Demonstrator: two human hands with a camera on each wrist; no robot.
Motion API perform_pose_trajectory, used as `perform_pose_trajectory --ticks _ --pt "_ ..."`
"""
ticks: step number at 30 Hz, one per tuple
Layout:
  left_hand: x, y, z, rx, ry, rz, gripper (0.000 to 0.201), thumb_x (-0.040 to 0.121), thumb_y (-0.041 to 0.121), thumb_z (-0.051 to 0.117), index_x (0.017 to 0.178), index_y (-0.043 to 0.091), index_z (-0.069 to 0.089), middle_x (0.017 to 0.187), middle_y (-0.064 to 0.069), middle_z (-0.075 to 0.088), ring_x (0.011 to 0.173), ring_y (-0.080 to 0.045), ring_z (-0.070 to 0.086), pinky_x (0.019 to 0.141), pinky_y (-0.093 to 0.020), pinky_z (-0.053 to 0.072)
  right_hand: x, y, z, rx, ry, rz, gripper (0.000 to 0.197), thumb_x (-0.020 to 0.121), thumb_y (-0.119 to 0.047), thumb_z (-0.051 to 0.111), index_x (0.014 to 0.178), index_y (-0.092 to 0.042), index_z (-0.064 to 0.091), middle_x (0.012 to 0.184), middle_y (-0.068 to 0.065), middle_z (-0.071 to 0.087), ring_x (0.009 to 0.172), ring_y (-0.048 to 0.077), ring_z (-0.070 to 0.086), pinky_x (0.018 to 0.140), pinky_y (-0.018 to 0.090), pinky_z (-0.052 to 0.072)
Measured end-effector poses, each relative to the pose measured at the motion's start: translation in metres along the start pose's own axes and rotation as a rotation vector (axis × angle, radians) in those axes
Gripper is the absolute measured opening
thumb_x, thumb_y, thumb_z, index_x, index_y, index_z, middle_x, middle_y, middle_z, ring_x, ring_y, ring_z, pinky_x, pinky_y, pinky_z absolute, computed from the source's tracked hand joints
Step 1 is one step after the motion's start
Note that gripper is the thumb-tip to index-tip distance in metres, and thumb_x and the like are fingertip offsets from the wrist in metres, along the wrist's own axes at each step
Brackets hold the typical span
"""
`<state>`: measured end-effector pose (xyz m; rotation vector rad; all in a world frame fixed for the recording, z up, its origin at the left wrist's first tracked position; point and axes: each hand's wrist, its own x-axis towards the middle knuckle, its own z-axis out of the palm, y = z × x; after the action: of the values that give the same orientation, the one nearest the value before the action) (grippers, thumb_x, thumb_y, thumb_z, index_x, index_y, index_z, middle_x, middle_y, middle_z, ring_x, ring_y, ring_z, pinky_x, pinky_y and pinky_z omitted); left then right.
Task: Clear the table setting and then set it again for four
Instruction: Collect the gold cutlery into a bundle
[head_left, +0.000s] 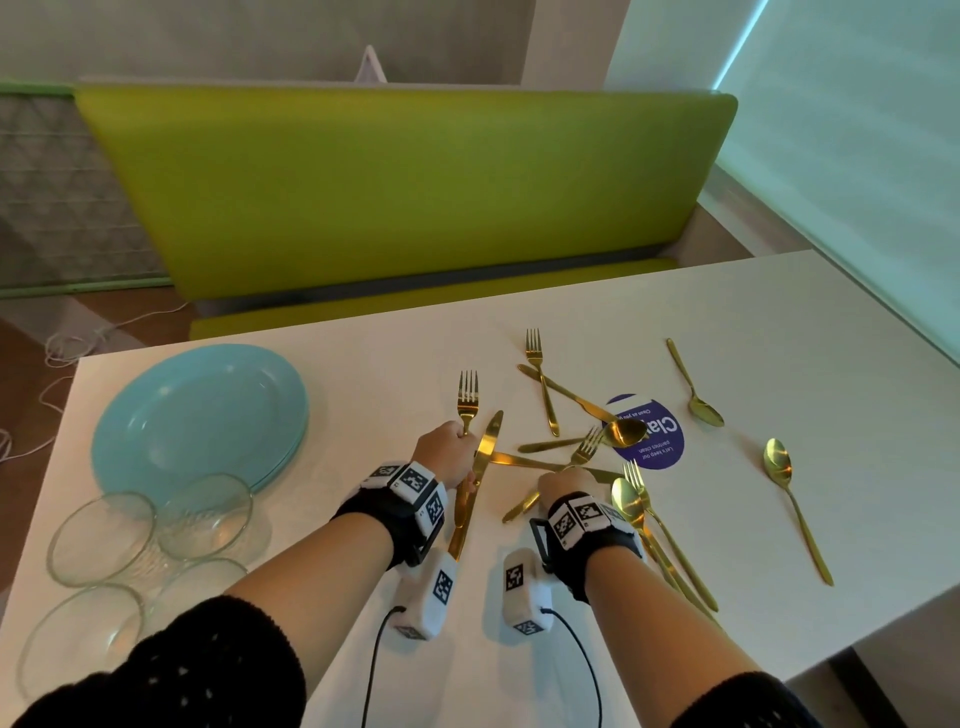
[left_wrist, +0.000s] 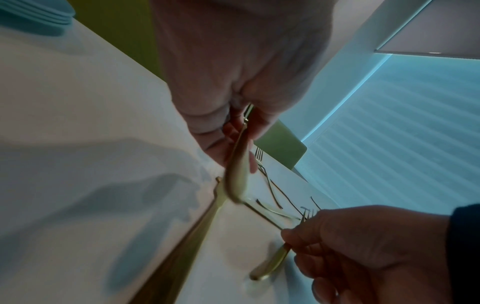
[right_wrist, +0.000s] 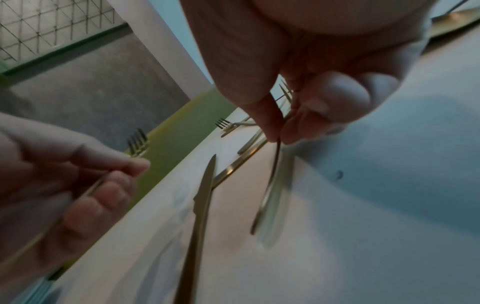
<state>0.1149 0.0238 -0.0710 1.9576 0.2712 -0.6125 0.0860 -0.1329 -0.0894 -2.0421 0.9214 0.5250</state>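
Note:
Gold cutlery lies scattered on the white table (head_left: 363, 364). My left hand (head_left: 447, 457) grips the handle of a gold fork (head_left: 467, 395), tines pointing away; the same left hand (right_wrist: 64, 174) and fork (right_wrist: 137, 142) show in the right wrist view. A gold knife (head_left: 480, 467) lies on the table just right of that hand. My right hand (head_left: 563, 488) pinches a second fork (head_left: 586, 448) by its handle between thumb and fingers (right_wrist: 293, 127), its handle end (left_wrist: 270, 265) just above the table. Other forks, knives and spoons lie beyond and to the right.
A stack of light blue plates (head_left: 197, 415) sits at the left, with several clear glass bowls (head_left: 104, 535) in front of it. A round purple sticker (head_left: 654, 441) is on the table under the cutlery. A green bench (head_left: 405, 197) runs behind the far edge.

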Motion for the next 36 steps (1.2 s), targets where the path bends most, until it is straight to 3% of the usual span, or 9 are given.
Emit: perform_pose_trajectory --ticks 3,5,9,17,21,25,27,32,36 --pt "0.002 0.001 0.004 -0.005 0.026 0.003 0.018 0.095 0.021 0.041 0.091 0.009 0.053 0.078 -0.006 0.057 0.057 -0.017 0.055 0.057 -0.027 0.05 0.0 -0.006 0.007 0.023 -0.001 0.01 0.012 0.093 -0.019 0.048 0.083 -0.014 0.054 0.092 0.006 0.059 0.089 0.022 0.057 0.072 0.027 0.051" --pt "0.003 0.002 0.006 -0.035 0.025 -0.005 0.019 0.097 0.02 0.042 0.093 0.008 0.055 0.075 -0.004 0.057 0.057 -0.016 0.055 0.054 -0.023 0.049 -0.002 -0.014 0.009 -0.007 0.012 -0.003 0.022 0.09 -0.026 0.051 0.088 -0.005 0.059 0.099 0.012 0.067 0.09 0.028 0.066 0.082 0.033 0.055" --pt "0.004 0.006 0.007 -0.161 -0.004 -0.041 0.017 0.096 0.015 0.044 0.095 0.003 0.057 0.072 -0.006 0.06 0.056 -0.019 0.058 0.057 -0.027 0.052 -0.01 -0.032 0.007 0.005 -0.097 -0.202 0.025 0.093 -0.033 0.054 0.08 -0.013 0.06 0.076 0.0 0.064 0.061 0.013 0.056 0.055 0.023 0.049" --pt "0.004 0.012 0.005 -0.121 -0.101 -0.012 0.039 0.097 0.025 0.042 0.11 -0.007 0.061 0.114 -0.03 0.062 0.108 -0.043 0.058 0.1 -0.048 0.046 -0.016 -0.039 0.01 -0.023 -0.303 -0.39 0.024 0.09 -0.034 0.061 0.069 -0.022 0.057 0.067 -0.009 0.06 0.06 0.006 0.051 0.052 0.017 0.043" --pt "0.008 0.005 0.006 -0.186 -0.1 -0.016 0.024 0.094 0.027 0.047 0.084 0.011 0.062 0.079 -0.012 0.064 0.076 -0.032 0.065 0.089 -0.047 0.052 -0.012 -0.04 0.016 -0.055 -0.297 -0.395 0.022 0.091 -0.027 0.059 0.07 -0.023 0.056 0.066 -0.008 0.06 0.058 0.006 0.049 0.05 0.016 0.042" --pt "0.02 -0.003 0.005 -0.18 -0.03 -0.035 0.021 0.087 0.03 0.049 0.083 0.013 0.061 0.099 -0.019 0.067 0.099 -0.037 0.065 0.092 -0.049 0.052 -0.008 -0.046 0.019 -0.07 -0.294 -0.371 0.023 0.087 -0.029 0.064 0.068 -0.022 0.055 0.068 -0.008 0.061 0.058 0.007 0.05 0.05 0.017 0.041" --pt "0.019 -0.003 0.0 -0.204 0.021 -0.046 0.02 0.094 0.022 0.045 0.095 0.009 0.06 0.096 -0.015 0.068 0.089 -0.032 0.067 0.086 -0.045 0.055 -0.003 -0.052 0.016 -0.118 -0.259 -0.36 0.024 0.085 -0.031 0.067 0.067 -0.023 0.055 0.071 -0.006 0.062 0.061 0.008 0.051 0.05 0.018 0.043" --pt "0.018 -0.007 -0.002 -0.276 0.073 -0.044 0.019 0.099 0.016 0.037 0.095 0.008 0.053 0.073 -0.005 0.061 0.056 -0.016 0.055 0.054 -0.024 0.048 0.02 -0.065 -0.016 -0.298 0.053 -0.283 0.025 0.092 -0.031 0.054 0.1 -0.011 0.067 0.107 0.006 0.068 0.101 0.022 0.064 0.084 0.031 0.052" --pt "0.018 -0.01 -0.01 -0.282 0.099 -0.054 0.019 0.099 0.017 0.036 0.091 0.011 0.052 0.071 -0.004 0.059 0.055 -0.015 0.053 0.051 -0.022 0.044 0.038 -0.068 -0.027 -0.362 0.243 -0.212 0.03 0.092 -0.024 0.052 0.103 0.0 0.065 0.101 0.013 0.067 0.098 0.027 0.064 0.068 0.028 0.043"
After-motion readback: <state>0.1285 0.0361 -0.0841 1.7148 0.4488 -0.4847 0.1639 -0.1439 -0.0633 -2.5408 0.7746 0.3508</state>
